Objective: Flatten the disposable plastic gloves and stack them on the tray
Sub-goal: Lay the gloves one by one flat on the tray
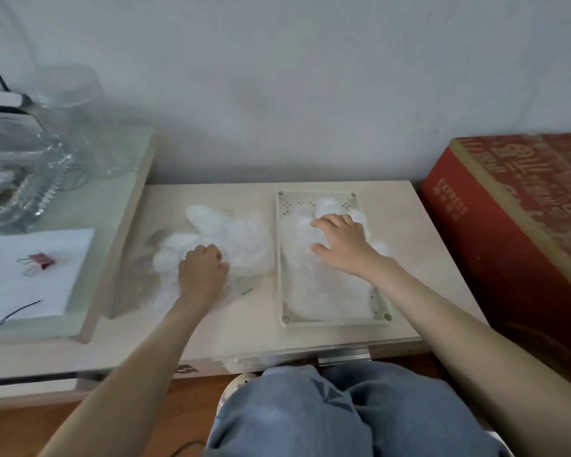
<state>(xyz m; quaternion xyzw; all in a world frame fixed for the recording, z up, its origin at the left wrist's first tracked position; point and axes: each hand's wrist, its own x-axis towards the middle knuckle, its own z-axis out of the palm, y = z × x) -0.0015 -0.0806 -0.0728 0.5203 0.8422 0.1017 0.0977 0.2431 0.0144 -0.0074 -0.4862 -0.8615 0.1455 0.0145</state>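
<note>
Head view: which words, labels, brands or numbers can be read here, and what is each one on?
"EXPRESS": white print on the red box, running sideways.
Smaller characters beside it: too blurred to read.
Gold lettering on the box top: too blurred to read.
Dark mark on the table front edge: unreadable.
The tray and gloves: no text visible.

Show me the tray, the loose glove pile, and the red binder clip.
tray (286,318): head view, on its near-left corner rim.
glove pile (241,237): head view, on the crumpled plastic near its middle.
red binder clip (42,261): head view, on its red body.
</note>
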